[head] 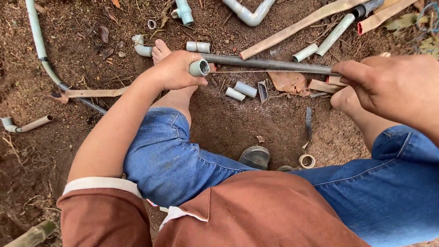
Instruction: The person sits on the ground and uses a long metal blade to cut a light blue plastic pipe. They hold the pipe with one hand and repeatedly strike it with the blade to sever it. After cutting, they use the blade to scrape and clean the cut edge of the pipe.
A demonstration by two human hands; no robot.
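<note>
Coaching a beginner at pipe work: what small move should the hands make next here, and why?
Probably push the pale fitting further onto the dark pipe: the left hand grips the fitting at the pipe's end while the right hand braces the far end.

outdoor dirt yard used as a rough plumbing work spot: bare reddish soil (256, 123) with dry leaves, cut pipe offcuts (241, 91) at centre, elbow fitting (249, 13) top centre, hose (43, 55) upper left.

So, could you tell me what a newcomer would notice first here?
Mid-frame, the left hand and right hand hold a long dark pipe level over the reddish soil, a pale fitting on its left end. Short pale pipe offcuts lie scattered beyond the bare foot.
</note>
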